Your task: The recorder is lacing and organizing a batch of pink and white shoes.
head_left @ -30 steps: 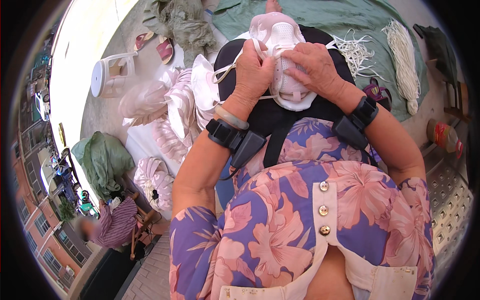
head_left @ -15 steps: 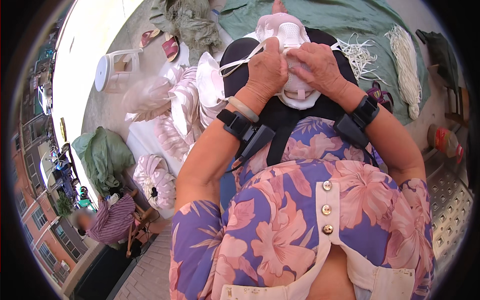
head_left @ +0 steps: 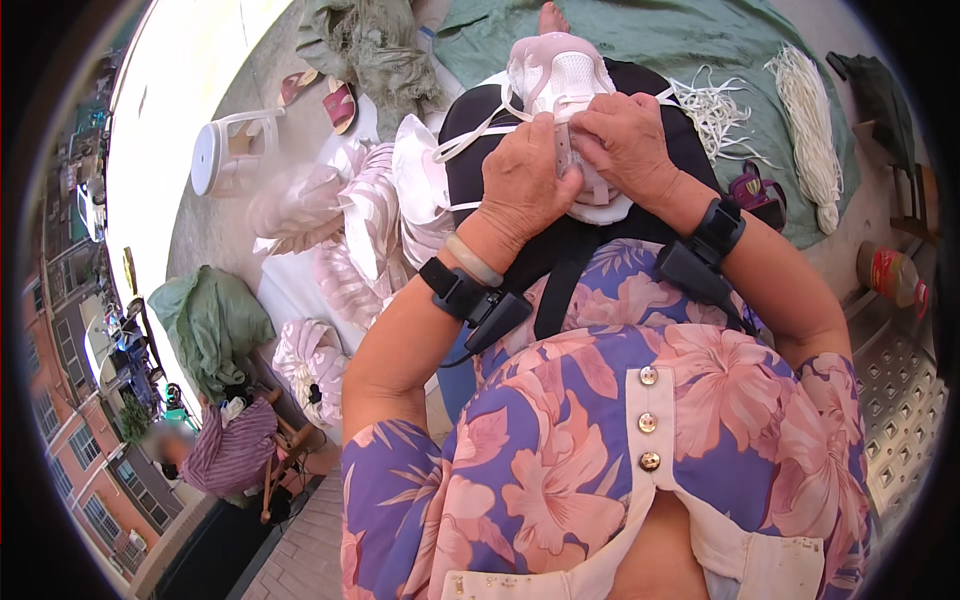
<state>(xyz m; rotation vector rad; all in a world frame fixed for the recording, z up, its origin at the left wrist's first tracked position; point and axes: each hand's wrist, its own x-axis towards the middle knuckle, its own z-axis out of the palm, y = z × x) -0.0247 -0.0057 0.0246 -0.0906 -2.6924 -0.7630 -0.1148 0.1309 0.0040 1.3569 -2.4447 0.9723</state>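
Holding a pale pink shoe upper (head_left: 565, 85) on the black lap board (head_left: 580, 240) near its far edge, my left hand (head_left: 525, 185) and right hand (head_left: 625, 145) both pinch it. I judge it light, soft, floppy; best gripped at the stiffer seam.

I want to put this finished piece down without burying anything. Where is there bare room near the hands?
Bare green cloth lies beyond the white piece, between it and the cord bundle. Pale ground past the white stool is open too. Crowded: the pile of pink and white pieces beside the left hand, and loose cords by the right hand.
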